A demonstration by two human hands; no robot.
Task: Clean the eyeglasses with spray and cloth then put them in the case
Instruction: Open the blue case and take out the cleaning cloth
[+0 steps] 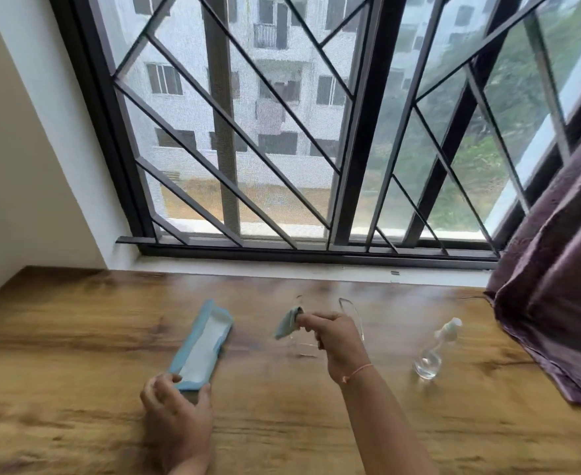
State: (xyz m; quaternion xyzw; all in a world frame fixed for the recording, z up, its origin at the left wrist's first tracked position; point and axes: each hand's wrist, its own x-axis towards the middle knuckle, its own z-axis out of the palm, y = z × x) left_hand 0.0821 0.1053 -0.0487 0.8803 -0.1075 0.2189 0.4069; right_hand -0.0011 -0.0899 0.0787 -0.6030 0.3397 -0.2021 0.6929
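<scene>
The left hand (176,416) curls round the open blue case (201,344) at its near end — steadying it, I'd guess — while the right hand (337,341) pinches cloth (287,322) and eyeglasses (352,315) above the table (76,320).

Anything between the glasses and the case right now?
Nothing visible: bare table separates the glasses in the right hand from the open case. The left hand grips the case's near end; the bottle stands off right.

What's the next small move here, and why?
Probably carry the eyeglasses left toward the open case. The right hand pinches the cloth against them, lifted off the table, and the left hand grips the case's near end.
</scene>
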